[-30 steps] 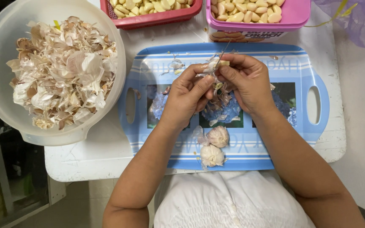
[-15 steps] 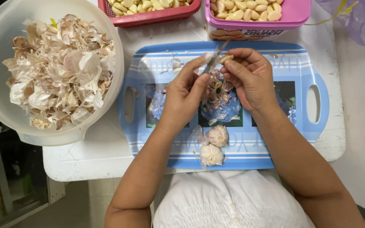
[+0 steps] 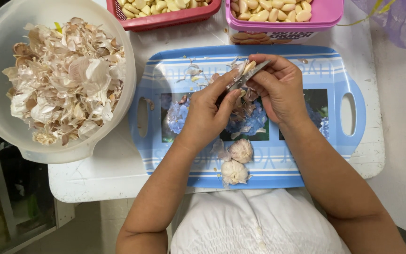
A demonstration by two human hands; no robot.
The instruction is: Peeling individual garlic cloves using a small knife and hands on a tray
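You look straight down at a blue tray (image 3: pixel 306 155) with two handle holes, lying on a white worktop (image 3: pixel 95 178) in front of your lap. Your left hand (image 3: pixel 207 113) is over the middle of the tray, its fingers (image 3: pixel 231 94) closed round the dark handle of a small knife (image 3: pixel 247 75), whose blade angles up and to the right. Your right hand (image 3: pixel 280 87) is just beside it, over the tray's upper middle, its fingers (image 3: pixel 259 59) pinched on a garlic clove (image 3: pixel 248 67) that touches the blade. Loose papery skins (image 3: pixel 245 110) lie on the tray directly beneath both hands. Nearer to you, close to the tray's front edge, two whole garlic bulbs (image 3: pixel 240 150) sit touching each other, one just behind the other. To the left of the tray, overhanging the worktop's edge, a large pale plastic bowl (image 3: pixel 5 136) is heaped with garlic peelings (image 3: pixel 66 80). Beyond the tray's far edge stand two containers of peeled cloves: a red basket (image 3: pixel 175 18) towards the left and a pink tub (image 3: pixel 325 18) towards the right. A lilac bag (image 3: pixel 400 23) shows past the tray's far right corner.
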